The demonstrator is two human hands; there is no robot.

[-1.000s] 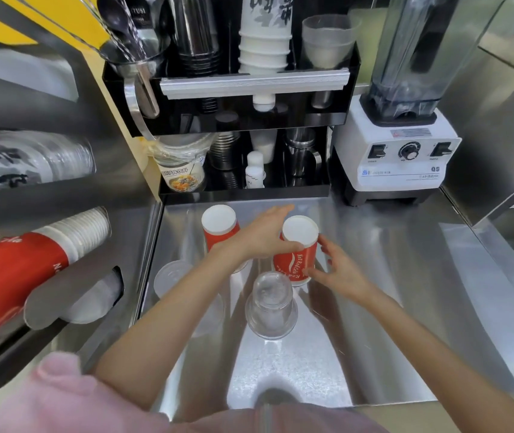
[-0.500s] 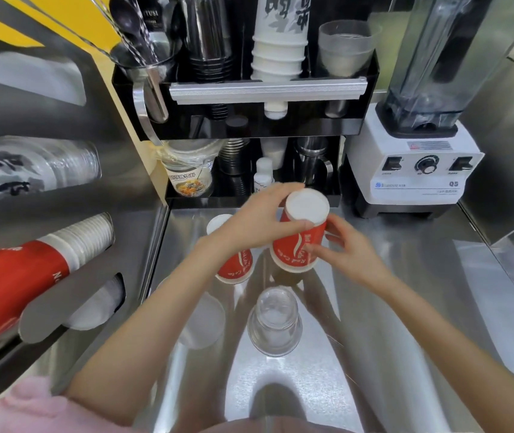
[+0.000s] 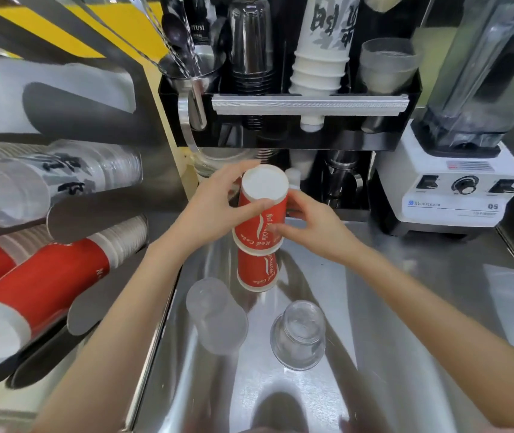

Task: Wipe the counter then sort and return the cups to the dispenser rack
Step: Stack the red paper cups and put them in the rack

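Both hands are on one upside-down red paper cup [image 3: 263, 210]: left hand [image 3: 218, 207] wraps its side w/ thumb across the front, right hand [image 3: 308, 226] pinches the lower rim from the other side, prob. to steer it straight. It's held directly over a second inverted red cup [image 3: 257, 271] that stands on the steel counter [image 3: 405, 307], rim of the upper one at or just over the base of the lower; can't tell if they touch yet. Looks like nesting like w/ like, so the reds go back as one stack. Two clear plastic cups, a frosted one [image 3: 216, 317] and a clearer one [image 3: 297, 335], sit mouth-down nearer the person, apart from the reds, so sorting by type seems underway. Dispenser rack [image 3: 62, 214] at the left already holds a sleeve of red cups [image 3: 43, 282] lying slanted, bases outward, which is why the loose ones are kept inverted & stacked; the clear ones' tube sits above it. Next: seat the top cup squarely, no crushed rim
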